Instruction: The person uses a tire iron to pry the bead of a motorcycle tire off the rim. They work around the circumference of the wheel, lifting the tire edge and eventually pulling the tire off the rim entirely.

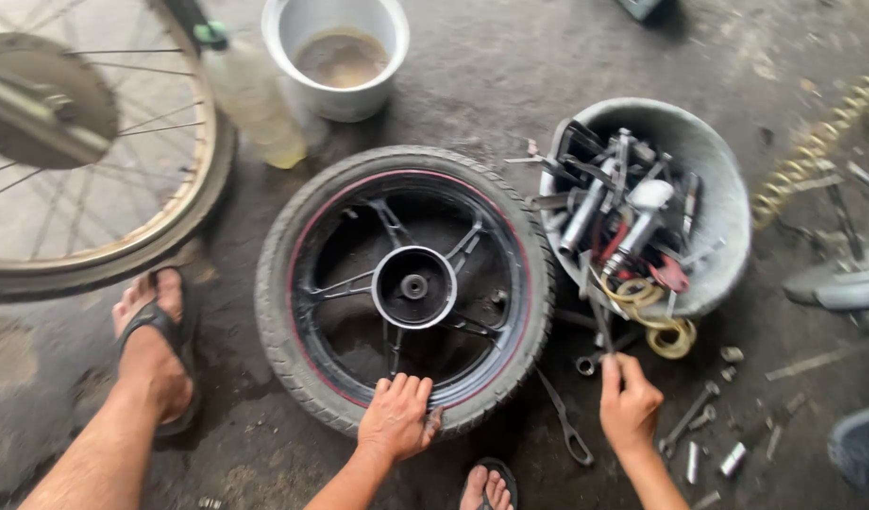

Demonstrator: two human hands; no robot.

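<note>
A black motorcycle wheel (406, 288) with a tyre and a red-striped alloy rim lies flat on the concrete floor. My left hand (396, 416) presses on the tyre's near edge, fingers curled over the rim. To the right, my right hand (628, 406) reaches toward a thin metal tool (599, 326) that leans out of a grey basin (717, 170); its fingers close around the tool's lower end. A socket wrench (590, 364) lies just beyond that hand.
The basin is full of tools and yellow tubing (661, 326). A spoked wheel (94, 151) stands at left, with a plastic bottle (255, 99) and a white bucket (340, 57) behind. Loose bolts and spanners (699, 420) scatter at right. My sandalled foot (156, 345) rests at left.
</note>
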